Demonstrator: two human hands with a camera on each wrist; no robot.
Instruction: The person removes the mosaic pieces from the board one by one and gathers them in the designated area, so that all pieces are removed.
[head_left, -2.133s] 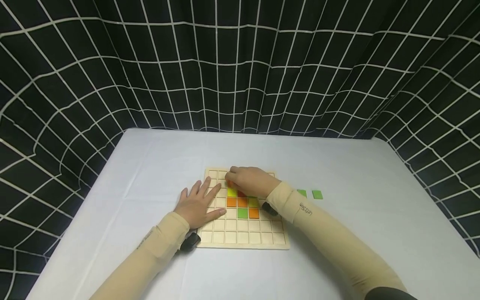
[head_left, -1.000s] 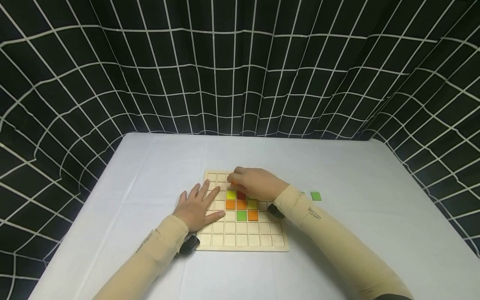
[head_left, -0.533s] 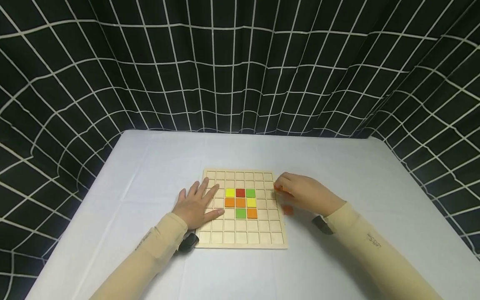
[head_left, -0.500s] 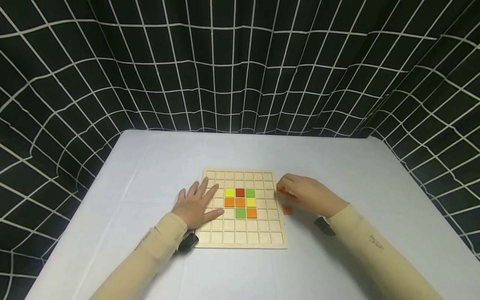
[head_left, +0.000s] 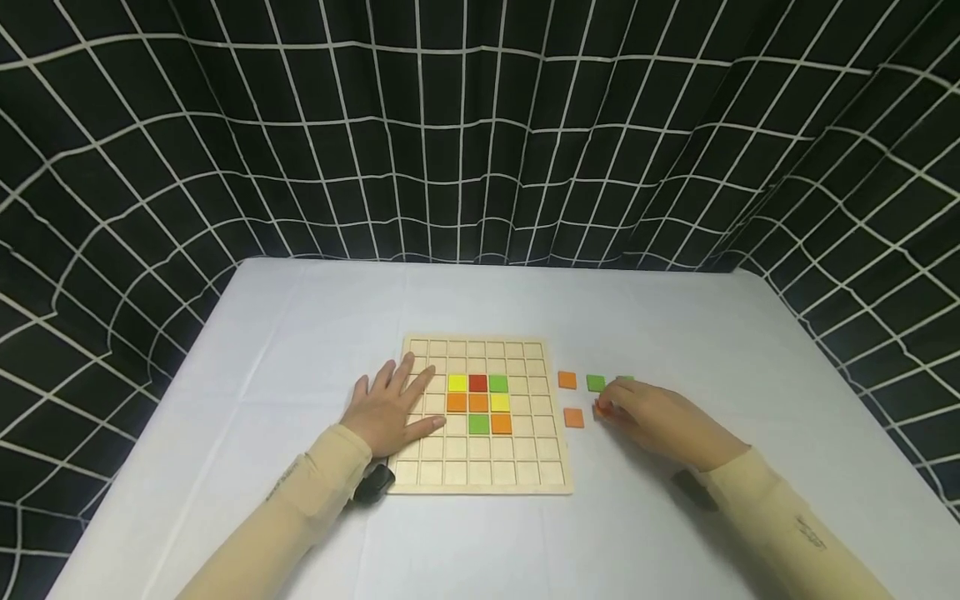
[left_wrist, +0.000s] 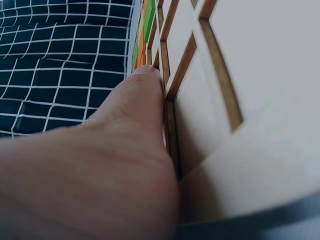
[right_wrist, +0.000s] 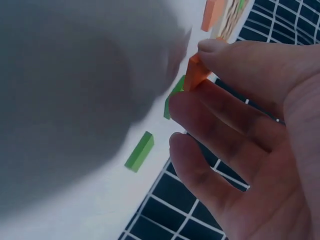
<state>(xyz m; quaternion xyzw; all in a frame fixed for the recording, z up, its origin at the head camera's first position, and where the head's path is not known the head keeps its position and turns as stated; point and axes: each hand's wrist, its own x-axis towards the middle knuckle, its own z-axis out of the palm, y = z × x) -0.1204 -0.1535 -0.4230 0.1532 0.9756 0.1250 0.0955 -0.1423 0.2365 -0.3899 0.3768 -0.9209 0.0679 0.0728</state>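
A square wooden grid board (head_left: 555, 475) lies on the table. Several coloured tiles fill cells at its centre: among them a red tile (head_left: 477, 383) between yellow and green, orange and yellow below, then green beside orange. With fingers spread, my left hand (head_left: 382, 417) rests on the board's left side; its thumb (left_wrist: 137, 95) lies along the grid in the left wrist view. Right of the board, my right hand (head_left: 667, 421) pinches an orange tile (right_wrist: 196, 73) between thumb and fingers, low over the table.
Off the board's right edge lie two orange tiles, an upper tile (head_left: 567, 380) and a lower tile (head_left: 573, 417). Beyond them are a green tile (head_left: 596, 382) and another green tile (right_wrist: 140, 151), partly hidden by my right hand in the head view. A black gridded curtain (head_left: 480, 133) surrounds the table.
My right hand, earlier above the board's upper cells with an orange tile, has moved right off the board. An orange tile now lies where it paused. The left hand stays in place.
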